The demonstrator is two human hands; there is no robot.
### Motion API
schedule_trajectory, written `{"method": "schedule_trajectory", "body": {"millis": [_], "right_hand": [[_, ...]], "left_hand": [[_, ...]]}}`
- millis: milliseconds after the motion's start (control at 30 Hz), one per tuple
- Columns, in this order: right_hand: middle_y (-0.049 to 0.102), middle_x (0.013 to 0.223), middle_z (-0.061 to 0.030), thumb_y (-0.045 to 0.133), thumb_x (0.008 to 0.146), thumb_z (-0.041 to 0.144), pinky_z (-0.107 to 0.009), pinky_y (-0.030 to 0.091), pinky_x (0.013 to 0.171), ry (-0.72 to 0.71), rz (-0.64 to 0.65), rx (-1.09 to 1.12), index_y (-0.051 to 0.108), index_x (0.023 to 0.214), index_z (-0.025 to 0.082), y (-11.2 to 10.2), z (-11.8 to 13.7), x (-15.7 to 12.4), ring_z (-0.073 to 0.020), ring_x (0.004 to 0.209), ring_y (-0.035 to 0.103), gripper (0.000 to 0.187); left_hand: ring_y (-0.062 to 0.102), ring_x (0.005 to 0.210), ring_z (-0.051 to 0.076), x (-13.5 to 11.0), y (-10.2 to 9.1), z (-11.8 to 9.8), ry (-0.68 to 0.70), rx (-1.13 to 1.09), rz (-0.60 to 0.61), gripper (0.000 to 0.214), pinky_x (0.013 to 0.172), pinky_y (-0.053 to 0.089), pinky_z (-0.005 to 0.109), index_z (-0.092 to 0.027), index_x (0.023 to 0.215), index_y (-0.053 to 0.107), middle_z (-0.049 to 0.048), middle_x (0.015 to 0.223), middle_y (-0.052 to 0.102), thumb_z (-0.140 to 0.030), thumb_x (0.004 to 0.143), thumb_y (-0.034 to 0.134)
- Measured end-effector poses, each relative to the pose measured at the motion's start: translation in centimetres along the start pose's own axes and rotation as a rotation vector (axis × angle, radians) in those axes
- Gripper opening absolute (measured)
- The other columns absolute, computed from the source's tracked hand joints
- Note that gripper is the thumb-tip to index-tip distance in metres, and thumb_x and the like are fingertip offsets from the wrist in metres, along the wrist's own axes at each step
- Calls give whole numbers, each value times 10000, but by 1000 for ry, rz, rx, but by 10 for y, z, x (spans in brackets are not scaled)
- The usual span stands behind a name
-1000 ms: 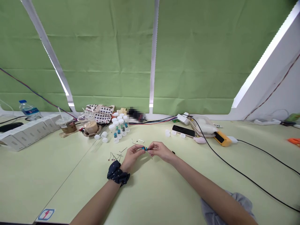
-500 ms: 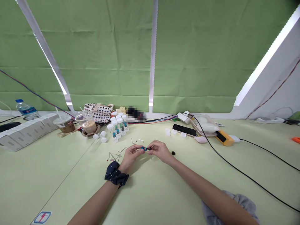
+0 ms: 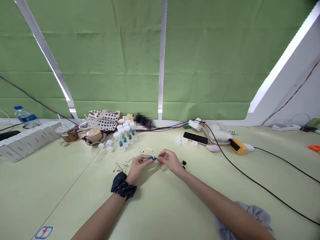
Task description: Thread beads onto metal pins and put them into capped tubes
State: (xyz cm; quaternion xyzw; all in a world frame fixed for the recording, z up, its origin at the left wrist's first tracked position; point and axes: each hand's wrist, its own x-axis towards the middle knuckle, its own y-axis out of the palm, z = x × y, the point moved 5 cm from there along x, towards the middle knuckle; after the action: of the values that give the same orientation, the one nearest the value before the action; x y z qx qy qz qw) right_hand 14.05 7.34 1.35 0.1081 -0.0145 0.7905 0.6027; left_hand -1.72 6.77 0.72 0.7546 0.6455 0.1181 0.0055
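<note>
My left hand [image 3: 138, 165] pinches a small bright blue part [image 3: 153, 158] between thumb and fingers, a thin metal rod running back from it along the fingers. Closed at the blue part's right end, my right hand [image 3: 169, 160] has its fingertips on a small dark piece, mostly hidden by the fingers. To the left of my left hand lie several thin bent metal rods [image 3: 120, 166] with small reddish ends. Beyond the hands is a short pale rod [image 3: 149, 149]. Small black round pieces [image 3: 184, 162] lie by my right wrist.
Clear vials [image 3: 125, 144] with white caps and blue-green contents stand at the back left, near loose white caps [image 3: 109, 143], drink cups [image 3: 94, 135] and white boxes [image 3: 30, 141]. A phone [image 3: 195, 138], a yellow device [image 3: 238, 146] and a black cable [image 3: 240, 173] are on the right.
My right fingertips have shifted slightly, and less of the dark piece shows between the hands. A second black piece has come into sight beside my right wrist. The view has shifted slightly.
</note>
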Motion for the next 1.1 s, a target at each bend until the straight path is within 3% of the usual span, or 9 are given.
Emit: {"method": "schedule_trajectory", "body": {"millis": [200, 400, 633, 800, 933, 1100], "right_hand": [[610, 786, -7, 726, 610, 326, -316, 516, 696, -10, 21, 12, 540, 799, 170, -1, -2, -1, -169, 679, 659, 307], [593, 823, 3, 716, 623, 317, -323, 524, 693, -6, 60, 33, 510, 814, 183, 2, -4, -1, -172, 672, 664, 312], [621, 803, -10, 725, 612, 317, -319, 519, 713, -2, 34, -18, 528, 819, 178, 0, -6, 0, -170, 697, 661, 318], [634, 668, -12, 626, 688, 475, -292, 517, 557, 93, 83, -51, 537, 802, 161, 2, -5, -3, -157, 549, 642, 346], [591, 522, -5, 488, 748, 585, -220, 402, 371, 179, 74, -137, 551, 687, 136, 0, -9, -4, -108, 344, 532, 458], [580, 536, 10, 573, 700, 558, -203, 379, 375, 162, -21, -58, 558, 692, 143, -1, -12, -2, -76, 362, 487, 415]], "left_hand": [[640, 756, 186, 0, -2, 6, -61, -77, -7, 222, 768, 498, 344, -142, 815, 679, 71, 833, 695, -233, 623, 743], [650, 755, 190, 1, -2, 7, -75, -154, -18, 253, 809, 497, 373, -124, 802, 679, 81, 828, 702, -245, 595, 760], [649, 752, 189, 0, -3, 6, -87, -85, -21, 242, 759, 503, 331, -129, 802, 684, 86, 827, 705, -241, 601, 756], [647, 752, 191, -2, -2, 1, -56, -30, -19, 235, 748, 495, 321, -135, 802, 686, 93, 838, 708, -236, 602, 755], [648, 770, 198, -3, 2, -1, -38, -16, 10, 214, 757, 492, 327, -136, 790, 681, 91, 834, 706, -228, 610, 749], [647, 790, 197, -3, 2, -1, -29, 28, 29, 198, 756, 489, 313, -142, 773, 674, 79, 838, 704, -222, 608, 750]]}}
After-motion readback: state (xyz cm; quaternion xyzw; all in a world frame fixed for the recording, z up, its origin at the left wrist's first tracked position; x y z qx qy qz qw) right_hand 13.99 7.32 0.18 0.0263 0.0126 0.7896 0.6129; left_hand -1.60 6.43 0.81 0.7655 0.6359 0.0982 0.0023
